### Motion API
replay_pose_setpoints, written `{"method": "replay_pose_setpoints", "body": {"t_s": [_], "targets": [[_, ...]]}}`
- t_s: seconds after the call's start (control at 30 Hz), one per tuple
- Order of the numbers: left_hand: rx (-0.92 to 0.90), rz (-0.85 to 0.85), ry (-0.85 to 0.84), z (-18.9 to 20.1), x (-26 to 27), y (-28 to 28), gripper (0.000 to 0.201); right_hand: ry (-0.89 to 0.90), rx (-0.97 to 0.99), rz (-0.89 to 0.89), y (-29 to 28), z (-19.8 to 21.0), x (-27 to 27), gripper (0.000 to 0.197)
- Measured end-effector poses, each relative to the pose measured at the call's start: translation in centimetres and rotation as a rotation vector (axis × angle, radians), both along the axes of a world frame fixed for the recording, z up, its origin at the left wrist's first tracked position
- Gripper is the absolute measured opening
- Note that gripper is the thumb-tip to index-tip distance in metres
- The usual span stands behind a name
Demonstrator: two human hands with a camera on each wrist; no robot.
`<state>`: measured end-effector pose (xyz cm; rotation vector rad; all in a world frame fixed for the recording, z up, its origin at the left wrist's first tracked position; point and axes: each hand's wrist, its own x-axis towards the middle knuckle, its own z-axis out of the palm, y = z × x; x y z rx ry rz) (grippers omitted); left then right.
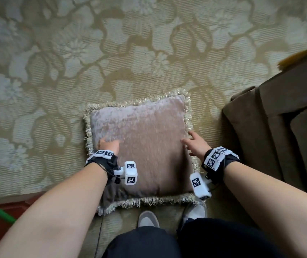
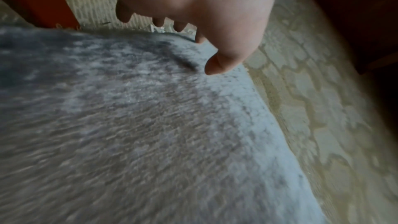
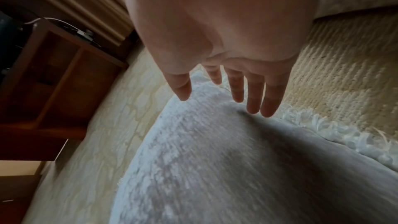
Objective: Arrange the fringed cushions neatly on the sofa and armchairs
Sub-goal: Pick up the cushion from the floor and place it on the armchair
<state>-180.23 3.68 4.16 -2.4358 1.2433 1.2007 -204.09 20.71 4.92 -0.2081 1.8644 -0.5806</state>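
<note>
A square mauve velvet cushion with a pale fringe lies flat on the carpet, just ahead of my feet. My left hand rests on its left part. In the left wrist view the fingers point down toward the far edge and the thumb tip touches the cushion; the left hand grips nothing. My right hand hovers over the cushion's right edge with its fingers straight and spread. The right wrist view shows that hand just above the cushion and its fringe.
A brown upholstered seat stands close on the right, with a tuft of orange-brown fringe at its top. Flowered beige carpet spreads ahead and left. A green object lies on red floor at lower left. A wooden shelf unit stands beyond.
</note>
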Motion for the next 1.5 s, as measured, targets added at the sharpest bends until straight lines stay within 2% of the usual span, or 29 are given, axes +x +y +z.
{"method": "replay_pose_setpoints", "body": {"t_s": [0.07,0.2,0.3,0.37,0.43,0.53,0.63,0.73,0.83,0.93,1.07,1.3,1.5], "targets": [[-0.048,0.102,0.000,-1.9,0.8,-0.4,0.092,0.004,-0.014,-0.002,-0.2,-2.0,0.1,0.066],[-0.124,0.251,0.019,-4.0,1.8,-1.0,0.082,-0.016,-0.045,-0.030,-0.7,-4.0,0.3,0.056],[-0.118,0.343,0.044,-4.9,2.5,-1.3,0.091,-0.053,-0.081,-0.062,-1.0,-4.4,0.3,0.053],[-0.092,0.351,0.060,-4.6,2.7,-1.0,0.092,-0.113,-0.078,-0.101,-1.0,-4.3,0.3,0.055],[-0.093,0.328,0.053,-3.9,2.7,-0.6,0.085,-0.147,-0.070,-0.128,-1.1,-4.3,0.3,0.055],[-0.083,0.279,0.070,-2.3,2.8,-0.1,0.075,-0.121,-0.087,-0.147,-0.7,-3.5,0.5,0.068],[-0.085,0.245,0.090,-0.1,2.9,0.2,0.072,-0.067,-0.100,-0.151,0.0,-1.5,0.8,0.048],[-0.144,0.264,0.109,3.8,2.0,0.8,0.076,0.014,-0.125,-0.171,0.8,2.7,0.6,0.045],[-0.184,0.232,0.141,9.3,0.6,1.6,0.082,0.069,-0.146,-0.201,1.8,9.3,-0.3,0.043],[-0.250,0.221,0.181,15.1,-0.9,2.1,0.079,0.113,-0.177,-0.229,2.6,15.4,-1.4,0.051],[-0.322,0.213,0.261,24.6,-3.5,2.5,0.072,0.154,-0.179,-0.265,4.4,25.3,-3.2,0.047],[-0.383,0.121,0.370,42.3,-9.1,3.4,0.063,0.158,-0.267,-0.450,9.2,42.5,-5.8,0.046],[-0.396,-0.037,0.492,55.2,-16.0,5.2,0.063,0.203,-0.324,-0.599,15.1,54.1,-8.5,0.047]]}}
